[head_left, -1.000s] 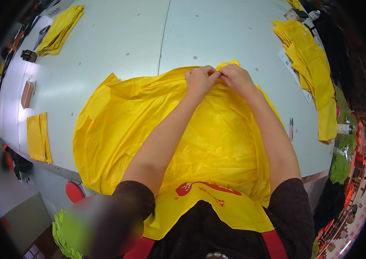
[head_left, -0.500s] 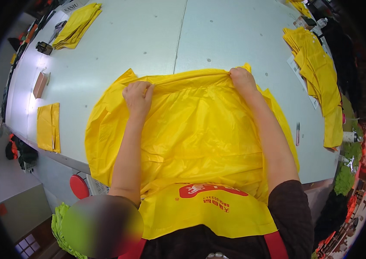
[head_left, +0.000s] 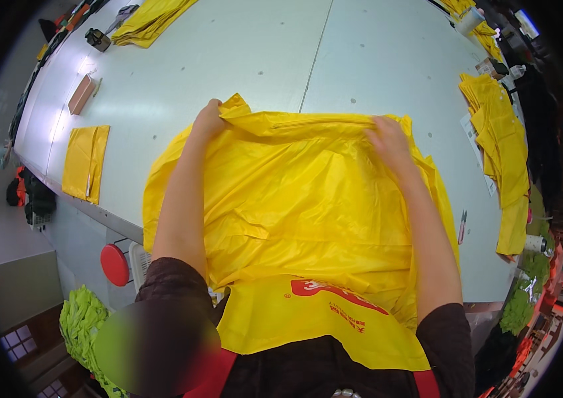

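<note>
Yellow cloth lies on the counter, 12 o'clock from you: spread open, wrinkled, not folded. Your left hand grips its 11 o'clock corner; right hand, 1 o'clock edge, blurred, can't tell.

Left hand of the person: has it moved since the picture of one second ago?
Yes, leftward: the left hand was right of the table seam, and is now left of it.

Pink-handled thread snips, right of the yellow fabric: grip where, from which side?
Probably by the pink handle, from above, on the wearer's side: the thread snips lie flat on the table, slim, dark tips pointing away, handle end nearer.
</note>
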Demonstrator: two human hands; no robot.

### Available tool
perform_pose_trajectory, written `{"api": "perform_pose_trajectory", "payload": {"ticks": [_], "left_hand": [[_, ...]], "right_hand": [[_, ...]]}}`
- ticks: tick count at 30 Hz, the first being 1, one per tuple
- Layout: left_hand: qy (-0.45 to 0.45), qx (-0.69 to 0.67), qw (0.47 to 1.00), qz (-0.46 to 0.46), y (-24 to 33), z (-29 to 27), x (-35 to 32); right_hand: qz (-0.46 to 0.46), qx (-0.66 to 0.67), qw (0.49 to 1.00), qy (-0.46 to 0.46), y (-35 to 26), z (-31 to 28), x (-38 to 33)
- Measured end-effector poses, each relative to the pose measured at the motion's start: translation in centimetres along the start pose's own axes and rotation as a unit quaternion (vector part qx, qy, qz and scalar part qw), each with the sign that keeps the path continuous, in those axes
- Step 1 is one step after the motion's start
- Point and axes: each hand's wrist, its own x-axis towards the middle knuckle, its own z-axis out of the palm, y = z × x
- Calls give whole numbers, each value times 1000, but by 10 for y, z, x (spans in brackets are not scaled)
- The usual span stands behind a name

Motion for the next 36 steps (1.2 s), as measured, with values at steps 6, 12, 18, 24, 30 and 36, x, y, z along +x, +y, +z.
{"api": "perform_pose_trajectory", "payload": {"ticks": [6,12,18,24,30,36], "left_hand": [[24,-5,999,46,9,14,-16],[8,-470,881,-55,23,-11,-70],[-12,-699,715,-15,43,-20,-119],[21,-645,763,45,48,-19,-133],[67,-546,828,103,69,-24,-158],[95,-485,858,139,88,-19,-169]], "right_hand": [[-134,83,987,-27,-150,74,56],[-36,216,968,-120,-158,96,72],[156,521,821,-174,-157,35,75],[157,530,822,-137,-157,29,55],[101,519,843,-101,-152,24,22],[41,482,868,-109,-150,-1,-8]]}}
